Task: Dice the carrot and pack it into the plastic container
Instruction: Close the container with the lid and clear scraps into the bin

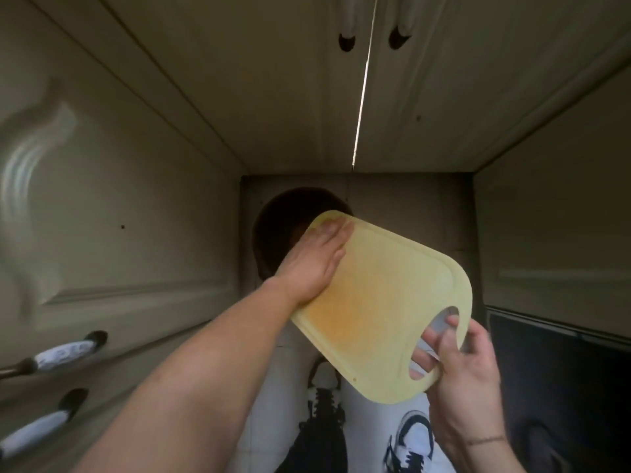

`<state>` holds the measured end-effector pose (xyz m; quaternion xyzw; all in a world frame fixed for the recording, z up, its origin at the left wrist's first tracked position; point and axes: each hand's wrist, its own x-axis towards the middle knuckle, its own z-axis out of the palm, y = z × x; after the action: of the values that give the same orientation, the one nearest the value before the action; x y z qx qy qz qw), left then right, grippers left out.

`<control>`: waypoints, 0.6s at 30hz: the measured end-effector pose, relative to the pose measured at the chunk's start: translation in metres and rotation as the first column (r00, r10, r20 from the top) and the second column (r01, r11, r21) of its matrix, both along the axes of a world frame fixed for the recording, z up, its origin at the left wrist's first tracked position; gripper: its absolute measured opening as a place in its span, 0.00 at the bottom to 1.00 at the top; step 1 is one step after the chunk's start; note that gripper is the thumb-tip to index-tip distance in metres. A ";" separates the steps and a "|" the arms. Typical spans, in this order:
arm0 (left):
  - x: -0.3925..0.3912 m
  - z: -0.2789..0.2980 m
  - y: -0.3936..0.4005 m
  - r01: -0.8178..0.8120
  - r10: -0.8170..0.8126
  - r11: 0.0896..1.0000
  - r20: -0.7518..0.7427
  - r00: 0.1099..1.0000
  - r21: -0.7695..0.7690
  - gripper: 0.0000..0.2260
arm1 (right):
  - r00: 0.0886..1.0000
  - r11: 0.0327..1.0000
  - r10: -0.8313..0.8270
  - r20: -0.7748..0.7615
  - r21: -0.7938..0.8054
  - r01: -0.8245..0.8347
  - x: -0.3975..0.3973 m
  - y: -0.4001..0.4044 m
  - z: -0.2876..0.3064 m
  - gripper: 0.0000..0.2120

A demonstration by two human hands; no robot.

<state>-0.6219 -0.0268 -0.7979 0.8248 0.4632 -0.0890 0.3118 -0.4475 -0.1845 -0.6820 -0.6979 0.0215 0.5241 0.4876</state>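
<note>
Board (386, 302) tilted over bin (273, 230), btwn cabinet doors (119, 199).

Cutting board (386, 302) looking like pale yellow plastic, smooth, matt, orange staining showing at middle. Cabinet doors (112, 199) showing glossy painted finish, catching reflections. Door handles (65, 349) gleaming, glazed white with dark ends.

Left hand (316, 264) flat on tilted cutting board (392, 308) over, seemingly, a bin (283, 227).
</note>
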 end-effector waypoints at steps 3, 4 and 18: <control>-0.012 -0.017 0.012 -0.151 0.163 0.986 -0.240 0.957 0.069 0.24 | 0.999 1.000 -0.014 0.029 -0.015 0.014 -0.003 -0.002 -0.001 0.05; -0.017 -0.020 0.016 -0.206 0.223 0.975 -0.292 0.930 0.087 0.24 | 0.999 1.000 -0.017 0.041 -0.021 0.018 -0.003 -0.003 -0.002 0.05; 0.004 0.007 -0.054 0.163 -0.119 0.974 0.256 0.959 -0.155 0.31 | 0.994 0.998 0.043 0.103 -0.060 -0.037 -0.030 0.005 -0.002 0.08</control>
<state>-0.6176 -0.0810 -0.7908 0.8299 0.3513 -0.0487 0.4307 -0.4774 -0.1795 -0.6839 -0.7385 -0.0027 0.4958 0.4570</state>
